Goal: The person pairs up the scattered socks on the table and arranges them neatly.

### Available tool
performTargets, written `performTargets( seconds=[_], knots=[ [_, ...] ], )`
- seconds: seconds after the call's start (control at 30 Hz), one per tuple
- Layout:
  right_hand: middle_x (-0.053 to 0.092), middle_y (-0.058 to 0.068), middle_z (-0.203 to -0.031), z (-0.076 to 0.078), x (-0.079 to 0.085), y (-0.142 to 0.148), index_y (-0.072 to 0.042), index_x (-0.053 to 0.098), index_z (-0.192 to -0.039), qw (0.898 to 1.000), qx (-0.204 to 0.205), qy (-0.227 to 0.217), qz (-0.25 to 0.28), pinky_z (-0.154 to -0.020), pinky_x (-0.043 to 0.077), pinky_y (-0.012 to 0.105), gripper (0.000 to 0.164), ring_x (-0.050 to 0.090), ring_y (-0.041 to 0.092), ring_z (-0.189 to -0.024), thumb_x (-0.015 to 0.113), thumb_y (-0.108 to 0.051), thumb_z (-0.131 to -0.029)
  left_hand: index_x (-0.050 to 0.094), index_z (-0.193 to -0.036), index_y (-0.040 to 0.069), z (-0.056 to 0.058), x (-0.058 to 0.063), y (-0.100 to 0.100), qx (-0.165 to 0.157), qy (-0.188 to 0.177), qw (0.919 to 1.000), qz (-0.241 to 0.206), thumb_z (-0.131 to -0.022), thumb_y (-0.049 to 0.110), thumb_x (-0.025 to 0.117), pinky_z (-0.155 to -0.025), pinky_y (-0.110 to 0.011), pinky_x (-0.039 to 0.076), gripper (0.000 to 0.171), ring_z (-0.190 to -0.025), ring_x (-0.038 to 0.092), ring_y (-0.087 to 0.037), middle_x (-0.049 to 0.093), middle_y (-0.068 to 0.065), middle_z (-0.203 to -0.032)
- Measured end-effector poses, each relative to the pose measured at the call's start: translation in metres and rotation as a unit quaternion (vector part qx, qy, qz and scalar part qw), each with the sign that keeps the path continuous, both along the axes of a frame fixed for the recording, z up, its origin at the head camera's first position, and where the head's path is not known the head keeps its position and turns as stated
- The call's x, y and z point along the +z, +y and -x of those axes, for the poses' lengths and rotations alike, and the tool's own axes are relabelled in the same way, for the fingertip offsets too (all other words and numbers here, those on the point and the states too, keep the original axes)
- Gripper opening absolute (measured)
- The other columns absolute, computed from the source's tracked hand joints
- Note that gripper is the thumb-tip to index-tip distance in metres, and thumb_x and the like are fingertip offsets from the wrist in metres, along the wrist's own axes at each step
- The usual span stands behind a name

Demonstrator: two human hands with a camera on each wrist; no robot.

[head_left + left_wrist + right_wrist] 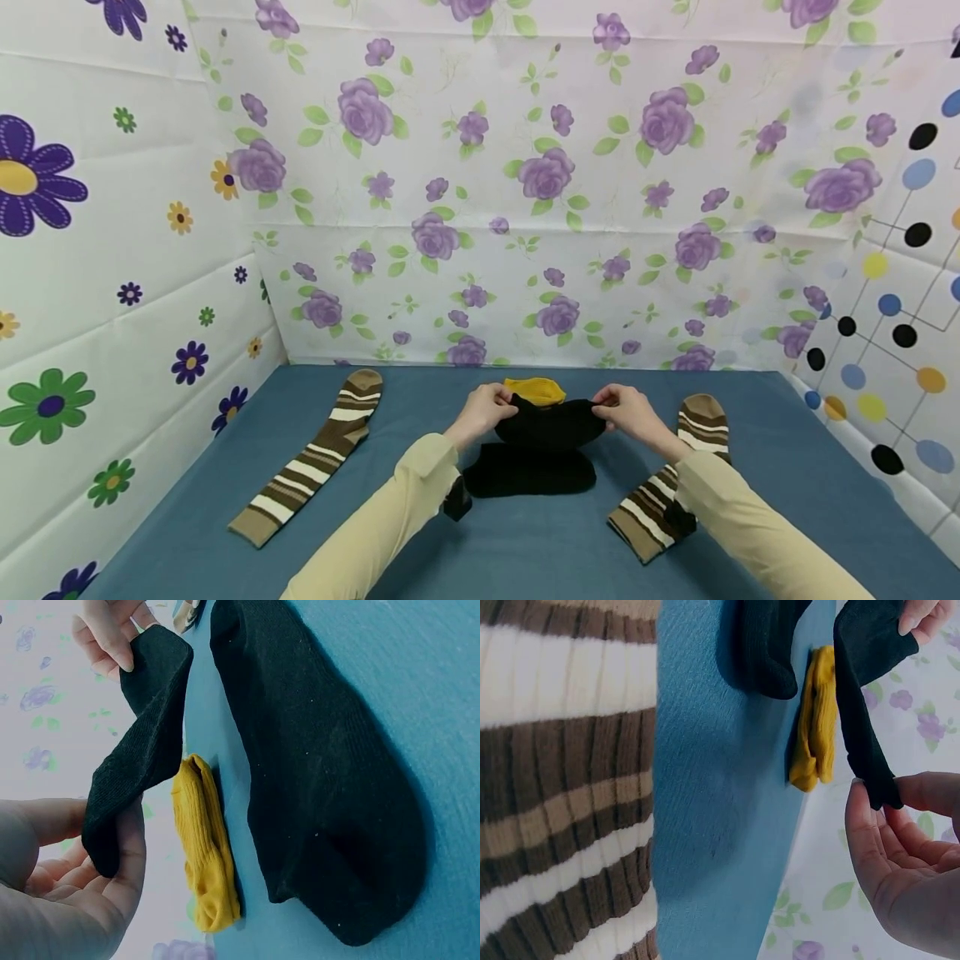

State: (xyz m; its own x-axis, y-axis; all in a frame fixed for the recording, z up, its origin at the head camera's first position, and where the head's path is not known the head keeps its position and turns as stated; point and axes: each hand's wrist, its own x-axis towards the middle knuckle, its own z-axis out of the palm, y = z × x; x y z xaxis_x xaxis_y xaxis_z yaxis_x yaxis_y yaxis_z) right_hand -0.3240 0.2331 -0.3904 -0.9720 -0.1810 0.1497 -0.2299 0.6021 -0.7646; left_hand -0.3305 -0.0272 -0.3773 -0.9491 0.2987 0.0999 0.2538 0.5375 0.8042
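Observation:
A black sock hangs between both hands, lifted above the table and sagging in the middle. My left hand pinches one end of it between thumb and fingers. At the opposite end, my right hand pinches it the same way, which the right wrist view shows closely on that hand. Below the held sock, a second black sock lies flat on the table; in the left wrist view this sock fills much of the right side. Behind them sits a folded yellow sock, partly hidden by the raised one.
On the left lies a brown-and-white striped sock, stretched out diagonally. Its look-alike, another striped sock, lies on the right, partly under my right forearm. The blue table is bordered by a flowered curtain behind and patterned sheets at both sides.

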Motion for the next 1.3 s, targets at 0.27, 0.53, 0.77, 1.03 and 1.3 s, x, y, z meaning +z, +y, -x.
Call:
performTargets(
  seconds=[0.27, 0.53, 0.77, 1.03, 1.3],
  knots=[
    [0.058, 0.008, -0.083, -0.004, 0.002, -0.004, 0.005, 0.057, -0.099, 1.0, 0.004, -0.004, 0.004, -0.063, 0.048, 0.042, 0.016, 0.057, 0.023, -0.066, 0.059, -0.006, -0.087, 0.058, -0.098, -0.002, -0.001, 0.001, -0.005, -0.003, -0.004, 1.0, 0.005, -0.086, 0.005, 0.062, -0.069, -0.034, 0.046, 0.014, -0.085, 0.057, -0.024, 0.059, -0.009, -0.089],
    [0.058, 0.008, -0.083, -0.006, 0.004, -0.009, 0.005, 0.057, -0.1, 1.0, 0.015, -0.008, 0.002, -0.064, 0.048, 0.043, 0.016, 0.057, 0.022, -0.065, 0.058, -0.006, -0.088, 0.058, -0.098, -0.001, 0.002, 0.0, -0.014, -0.009, -0.016, 0.9997, 0.017, -0.084, 0.008, 0.064, -0.069, -0.036, 0.047, 0.018, -0.086, 0.057, -0.024, 0.058, -0.009, -0.09],
    [0.058, 0.008, -0.081, -0.009, 0.004, -0.014, 0.004, 0.057, -0.098, 1.0, 0.022, -0.015, -0.001, -0.062, 0.048, 0.043, 0.014, 0.057, 0.023, -0.063, 0.058, -0.005, -0.088, 0.059, -0.092, 0.002, 0.011, -0.012, -0.024, -0.035, -0.004, 0.9992, 0.018, -0.084, 0.013, 0.066, -0.064, -0.033, 0.046, 0.016, -0.078, 0.056, -0.019, 0.058, -0.007, -0.086],
    [0.057, 0.007, -0.079, -0.014, 0.008, -0.021, 0.003, 0.057, -0.095, 0.999, 0.03, -0.027, -0.005, -0.062, 0.048, 0.043, 0.011, 0.056, 0.022, -0.063, 0.058, -0.005, -0.087, 0.056, -0.087, -0.002, -0.011, 0.002, -0.029, -0.04, 0.006, 0.9984, 0.038, -0.085, 0.006, 0.062, -0.063, -0.031, 0.043, 0.01, -0.076, 0.053, -0.02, 0.056, -0.007, -0.084],
    [0.057, 0.007, -0.078, -0.018, 0.008, -0.024, 0.003, 0.057, -0.095, 0.999, 0.039, -0.033, -0.006, -0.059, 0.048, 0.043, 0.011, 0.057, 0.026, -0.061, 0.059, -0.004, -0.087, 0.055, -0.082, 0.001, -0.013, 0.001, -0.036, -0.047, -0.013, 0.9983, 0.033, -0.083, 0.005, 0.064, -0.059, -0.028, 0.037, 0.01, -0.068, 0.047, -0.018, 0.053, -0.005, -0.077]
  ],
)
